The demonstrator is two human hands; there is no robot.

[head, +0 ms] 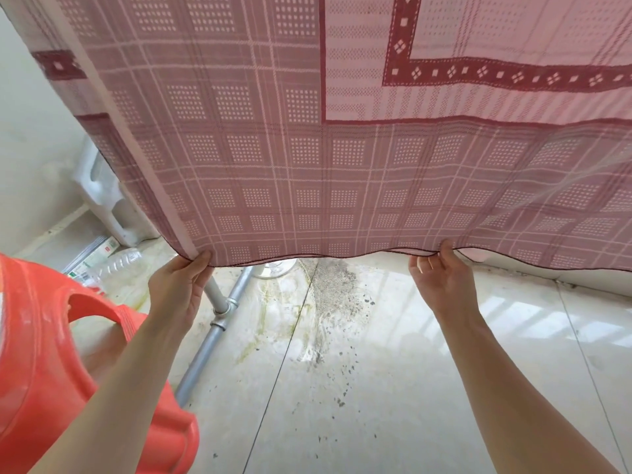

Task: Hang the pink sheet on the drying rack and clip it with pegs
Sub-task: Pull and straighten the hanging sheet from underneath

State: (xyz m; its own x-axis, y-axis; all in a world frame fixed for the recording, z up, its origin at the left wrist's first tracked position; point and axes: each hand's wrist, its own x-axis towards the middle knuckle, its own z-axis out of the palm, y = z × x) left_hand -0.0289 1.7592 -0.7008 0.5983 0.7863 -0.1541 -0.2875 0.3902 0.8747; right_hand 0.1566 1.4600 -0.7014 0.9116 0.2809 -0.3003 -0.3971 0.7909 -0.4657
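Note:
The pink sheet (307, 159), checked with dark red bands, hangs down and fills the upper part of the view. My left hand (179, 289) grips its bottom hem at the left corner. My right hand (441, 278) pinches the same hem further right. Both hands hold the hem out toward me. A grey metal tube of the drying rack (205, 347) runs along the floor below my left hand. The rack's top bar is hidden behind the sheet. No pegs are in view.
An orange plastic stool (44, 364) stands at the lower left, close to my left arm. White foam blocks (106, 196), a plastic bottle (119, 261) and small boxes lie by the left wall. The tiled floor (376, 388) is stained and dirty.

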